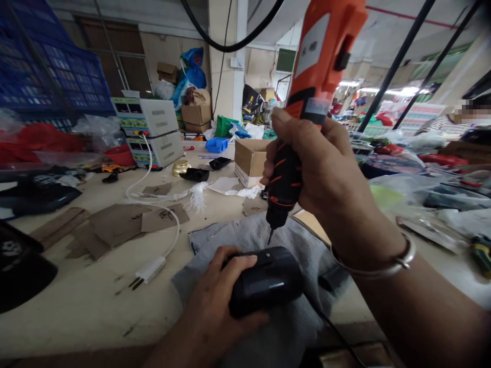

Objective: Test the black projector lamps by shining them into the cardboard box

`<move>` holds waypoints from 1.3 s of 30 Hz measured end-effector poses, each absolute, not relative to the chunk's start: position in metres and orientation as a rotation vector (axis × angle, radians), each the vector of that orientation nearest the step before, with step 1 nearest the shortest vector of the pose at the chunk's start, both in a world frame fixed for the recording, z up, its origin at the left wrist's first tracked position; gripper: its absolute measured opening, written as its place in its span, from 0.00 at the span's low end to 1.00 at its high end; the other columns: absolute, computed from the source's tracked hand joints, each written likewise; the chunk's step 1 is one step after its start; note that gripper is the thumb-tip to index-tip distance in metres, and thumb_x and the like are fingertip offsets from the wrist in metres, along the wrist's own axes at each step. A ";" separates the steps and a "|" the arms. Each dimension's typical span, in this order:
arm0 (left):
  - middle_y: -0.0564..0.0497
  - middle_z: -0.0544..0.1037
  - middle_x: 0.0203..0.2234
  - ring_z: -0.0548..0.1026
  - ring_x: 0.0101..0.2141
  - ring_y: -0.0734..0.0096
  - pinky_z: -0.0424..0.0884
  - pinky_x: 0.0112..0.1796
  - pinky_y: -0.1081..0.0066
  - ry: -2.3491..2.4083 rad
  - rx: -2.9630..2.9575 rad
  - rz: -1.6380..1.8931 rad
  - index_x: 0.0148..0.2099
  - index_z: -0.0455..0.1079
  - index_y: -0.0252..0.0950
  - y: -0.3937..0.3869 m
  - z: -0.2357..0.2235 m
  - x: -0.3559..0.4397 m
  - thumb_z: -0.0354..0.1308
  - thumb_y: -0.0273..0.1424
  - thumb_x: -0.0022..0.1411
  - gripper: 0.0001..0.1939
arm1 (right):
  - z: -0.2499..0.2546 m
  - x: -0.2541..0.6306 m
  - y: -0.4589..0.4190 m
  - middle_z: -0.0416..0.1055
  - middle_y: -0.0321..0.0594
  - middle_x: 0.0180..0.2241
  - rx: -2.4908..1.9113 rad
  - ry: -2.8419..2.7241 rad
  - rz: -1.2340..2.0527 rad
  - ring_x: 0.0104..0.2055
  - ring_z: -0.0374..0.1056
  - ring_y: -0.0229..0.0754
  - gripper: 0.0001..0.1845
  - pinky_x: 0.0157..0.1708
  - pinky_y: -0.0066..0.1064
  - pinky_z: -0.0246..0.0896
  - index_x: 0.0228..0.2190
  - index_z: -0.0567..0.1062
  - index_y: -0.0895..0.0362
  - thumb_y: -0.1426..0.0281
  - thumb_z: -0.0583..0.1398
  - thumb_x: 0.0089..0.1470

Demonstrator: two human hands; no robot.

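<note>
Black housing point(268, 281) under left fingers point(236, 261)

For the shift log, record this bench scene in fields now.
Right hand: grips an orange-and-black electric screwdriver, bit pointing down
Left hand: holds a black cylindrical housing with a black cord
Under housing: grey cloth
Right wrist: metal bangle
Nearby: white plug, cardboard scraps, cardboard box
Background: stacked electronic units, blue parts bin
Other person: striped top
</note>
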State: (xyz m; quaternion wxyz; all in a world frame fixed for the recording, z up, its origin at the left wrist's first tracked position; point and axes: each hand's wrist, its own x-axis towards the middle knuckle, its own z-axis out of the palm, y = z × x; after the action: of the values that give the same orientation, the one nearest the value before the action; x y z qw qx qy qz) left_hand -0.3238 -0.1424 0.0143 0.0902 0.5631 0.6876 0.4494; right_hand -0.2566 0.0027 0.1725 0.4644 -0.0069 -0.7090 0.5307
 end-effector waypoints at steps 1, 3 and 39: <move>0.49 0.62 0.50 0.69 0.48 0.54 0.68 0.47 0.52 2.049 1.676 1.349 0.51 0.61 0.50 -0.142 0.014 -0.324 0.68 0.23 0.40 0.36 | 0.173 -0.255 0.002 0.62 0.27 0.15 -0.003 -1.730 1.318 0.14 0.63 0.31 0.11 0.13 0.20 0.60 0.25 0.64 0.55 0.64 0.58 0.55; 0.49 0.62 0.49 0.69 0.48 0.53 0.70 0.45 0.53 2.040 1.704 1.361 0.51 0.61 0.50 -0.141 0.012 -0.323 0.67 0.24 0.40 0.36 | 0.173 -0.253 0.000 0.62 0.26 0.14 -0.002 -1.708 1.356 0.14 0.63 0.31 0.11 0.12 0.20 0.61 0.25 0.65 0.55 0.64 0.59 0.55; 0.50 0.64 0.47 0.71 0.45 0.57 0.71 0.44 0.55 2.137 1.710 1.293 0.50 0.63 0.50 -0.135 0.013 -0.322 0.67 0.27 0.42 0.32 | 0.159 -0.248 -0.004 0.64 0.32 0.16 -0.107 -1.786 1.226 0.14 0.63 0.34 0.14 0.11 0.24 0.61 0.19 0.68 0.56 0.63 0.61 0.51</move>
State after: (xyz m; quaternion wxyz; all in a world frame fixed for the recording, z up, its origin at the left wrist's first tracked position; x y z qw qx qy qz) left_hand -0.3218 -0.1352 0.0134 0.0574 0.5639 0.7048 0.4266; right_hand -0.2476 -0.0042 0.1589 0.4672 -0.0438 -0.7280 0.4998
